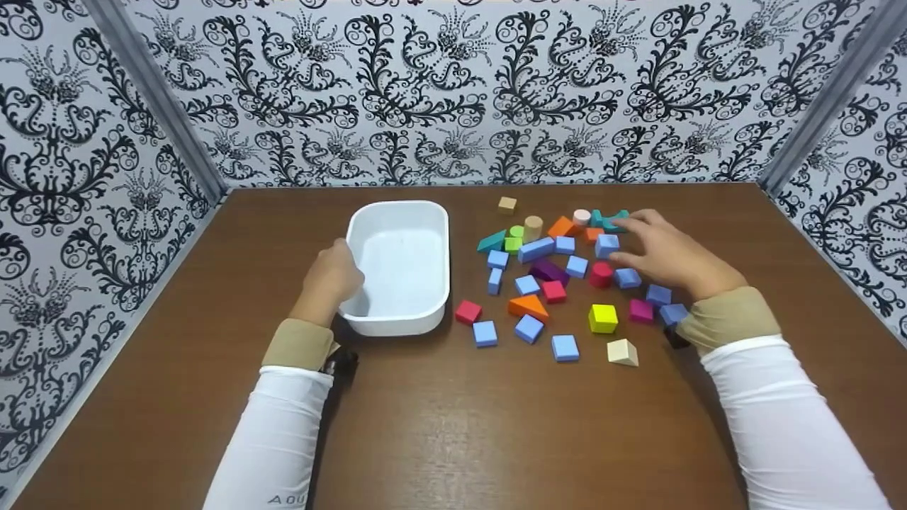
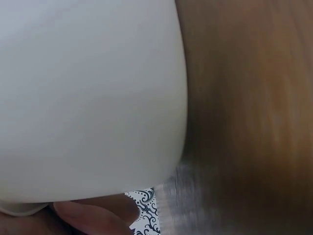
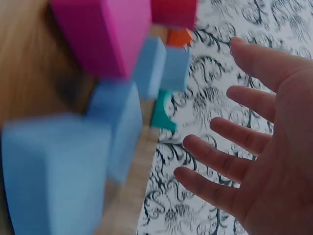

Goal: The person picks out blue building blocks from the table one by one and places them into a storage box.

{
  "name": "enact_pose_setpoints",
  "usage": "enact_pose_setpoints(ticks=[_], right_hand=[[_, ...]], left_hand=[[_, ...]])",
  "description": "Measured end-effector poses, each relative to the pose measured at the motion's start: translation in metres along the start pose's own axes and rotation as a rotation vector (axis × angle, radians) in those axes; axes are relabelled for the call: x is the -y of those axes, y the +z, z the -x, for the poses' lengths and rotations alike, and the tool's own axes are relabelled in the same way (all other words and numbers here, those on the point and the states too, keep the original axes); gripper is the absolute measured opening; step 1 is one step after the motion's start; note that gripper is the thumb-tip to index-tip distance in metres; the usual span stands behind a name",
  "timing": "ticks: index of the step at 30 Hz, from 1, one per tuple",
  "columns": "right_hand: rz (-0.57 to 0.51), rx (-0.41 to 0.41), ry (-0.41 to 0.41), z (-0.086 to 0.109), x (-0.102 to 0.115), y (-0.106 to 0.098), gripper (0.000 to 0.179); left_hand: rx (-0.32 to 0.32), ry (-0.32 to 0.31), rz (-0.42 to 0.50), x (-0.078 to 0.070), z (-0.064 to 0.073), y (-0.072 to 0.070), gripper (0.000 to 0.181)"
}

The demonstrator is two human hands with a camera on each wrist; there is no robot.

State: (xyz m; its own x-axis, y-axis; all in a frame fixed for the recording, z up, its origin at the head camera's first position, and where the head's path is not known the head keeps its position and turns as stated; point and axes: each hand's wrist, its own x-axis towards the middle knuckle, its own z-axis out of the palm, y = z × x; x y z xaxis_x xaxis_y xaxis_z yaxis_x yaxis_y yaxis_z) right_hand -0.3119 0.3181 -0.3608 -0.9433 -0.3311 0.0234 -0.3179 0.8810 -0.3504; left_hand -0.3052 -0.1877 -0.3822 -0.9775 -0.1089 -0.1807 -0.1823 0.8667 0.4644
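A white plastic bin [image 1: 398, 324] stands left of centre on the brown table, its visible inside bare. My left hand [image 1: 331, 276] grips the bin's left rim; in the left wrist view the bin's wall [image 2: 93, 107] fills much of the picture, with fingers [image 2: 90, 215] at its edge. Over the right side of the scattered blocks hovers my right hand [image 1: 669, 255], fingers spread and holding nothing. Nearest to it are a blue block [image 1: 607, 246], a teal arch [image 1: 602, 221] and a red cylinder [image 1: 601, 274]. The right wrist view shows its bare palm [image 3: 279, 147] beside a magenta block [image 3: 105, 34].
Several more blocks lie right of the bin: a yellow cube [image 1: 603, 319], an orange triangle [image 1: 528, 307], a purple piece [image 1: 549, 270], a cream wedge [image 1: 623, 352] and a wooden cylinder [image 1: 533, 228]. Patterned walls [image 1: 453, 92] enclose the table's back and sides.
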Motion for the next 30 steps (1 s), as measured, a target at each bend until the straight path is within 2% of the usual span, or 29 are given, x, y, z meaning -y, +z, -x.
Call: enact_pose_setpoints(ticks=[9, 14, 22, 26, 30], right_hand=[[-0.035, 0.03, 0.019, -0.016, 0.01, 0.011, 0.061], [0.004, 0.045, 0.001, -0.017, 0.006, 0.014, 0.048], [0.006, 0.015, 0.022, -0.019, -0.001, 0.018, 0.028], [-0.015, 0.013, 0.029, -0.019, -0.003, 0.019, 0.026], [0.0, 0.025, -0.009, -0.02, -0.005, 0.021, 0.026]], left_hand=[[-0.003, -0.002, -0.003, -0.004, 0.001, 0.002, 0.064], [-0.006, -0.003, -0.013, -0.006, 0.001, 0.002, 0.064], [0.01, -0.026, 0.003, -0.005, 0.002, 0.001, 0.065], [0.008, -0.028, 0.01, -0.003, 0.002, 0.001, 0.064], [-0.006, -0.006, 0.005, 0.0, 0.001, 0.001, 0.064]])
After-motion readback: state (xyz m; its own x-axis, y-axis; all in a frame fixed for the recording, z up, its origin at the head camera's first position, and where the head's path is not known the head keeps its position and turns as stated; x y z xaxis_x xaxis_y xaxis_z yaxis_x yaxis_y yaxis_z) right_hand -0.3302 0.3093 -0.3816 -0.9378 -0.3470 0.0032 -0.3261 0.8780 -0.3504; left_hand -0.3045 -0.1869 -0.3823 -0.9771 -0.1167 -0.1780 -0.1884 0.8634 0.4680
